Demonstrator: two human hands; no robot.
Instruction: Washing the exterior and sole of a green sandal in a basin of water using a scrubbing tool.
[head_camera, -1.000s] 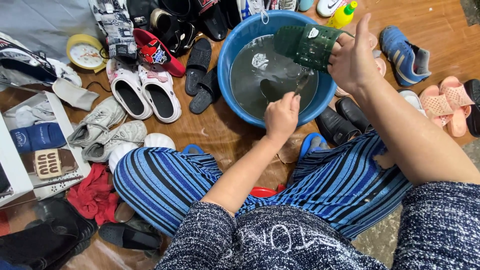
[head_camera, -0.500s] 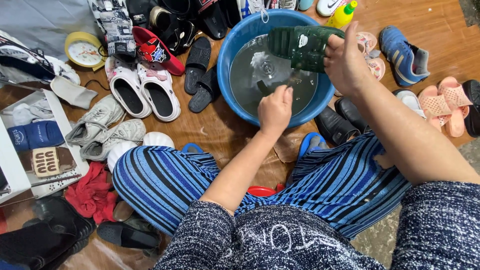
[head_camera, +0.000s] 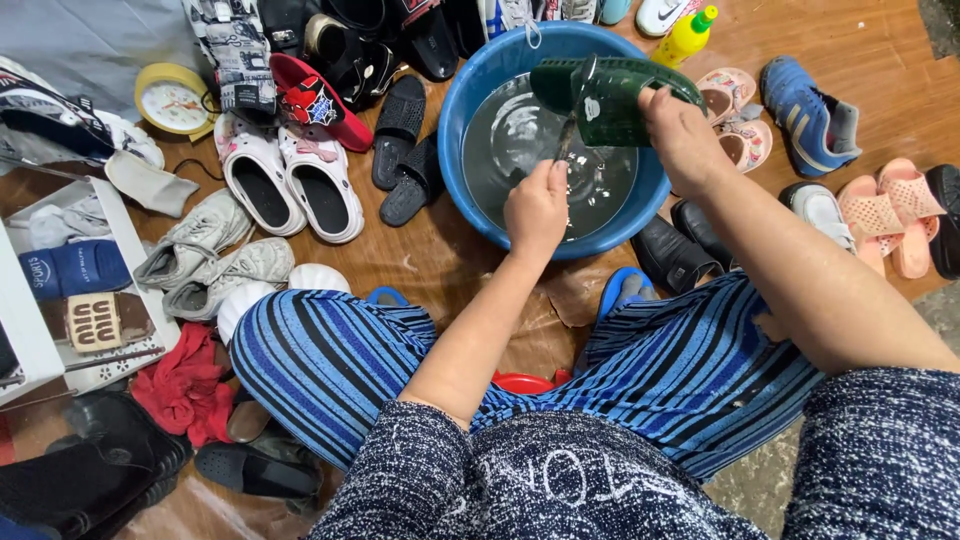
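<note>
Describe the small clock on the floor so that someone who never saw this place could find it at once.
Start at the big round blue plastic basin of water and look far left, past the pair of white clogs. There lies the round yellow alarm clock with a white face, the only clock among all the shoes.

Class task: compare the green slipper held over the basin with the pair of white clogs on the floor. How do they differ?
The green slipper is dark and lifted over the blue basin by the right hand; the white clogs are pale and lie untouched on the floor. One slipper, two clogs. Both are perforated footwear.
</note>
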